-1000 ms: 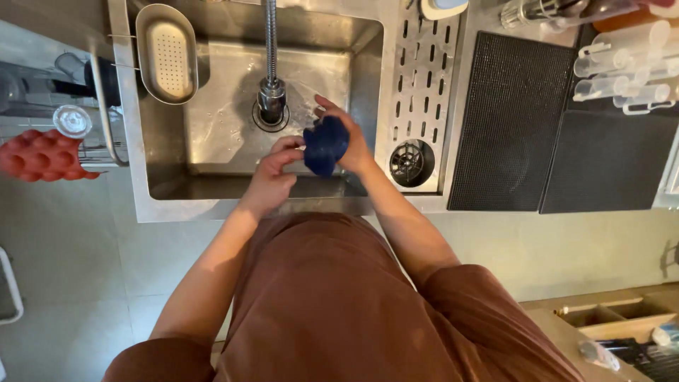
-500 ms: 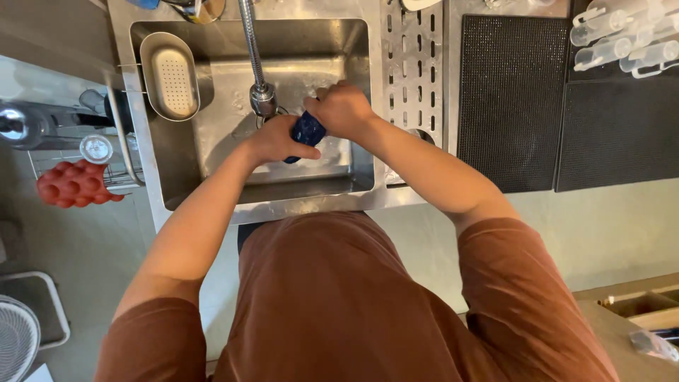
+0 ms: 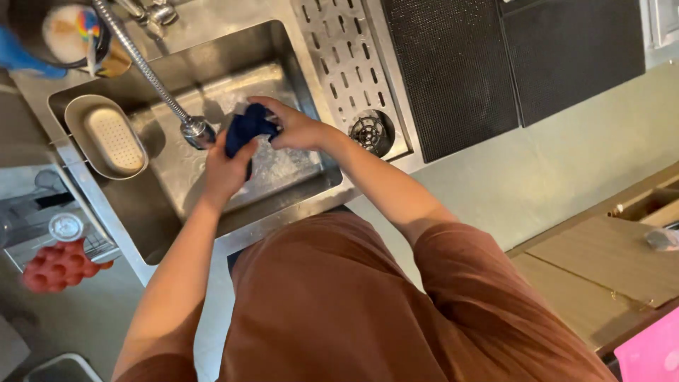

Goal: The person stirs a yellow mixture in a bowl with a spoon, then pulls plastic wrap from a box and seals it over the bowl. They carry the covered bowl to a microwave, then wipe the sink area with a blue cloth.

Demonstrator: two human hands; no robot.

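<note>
So you've got both hands over the steel sink [image 3: 297, 185], wrapped around a dark blue cloth [image 3: 244, 131]. Your left hand [image 3: 225, 168] grips the lower end from below, fingers clenched into it, and your right hand [image 3: 293, 127] pinches the upper end, fingertips curled over the top. The cloth is bunched into a short roll between your two sets of fingers; its long axis runs roughly from your left palm up toward your right fingertips, slightly tilted. The spray head of the faucet hose [image 3: 195, 131] sits just beside your left fingers, on the side away from your right hand. A perforated strainer basket [image 3: 106, 138] hangs further out past the faucet.
</note>
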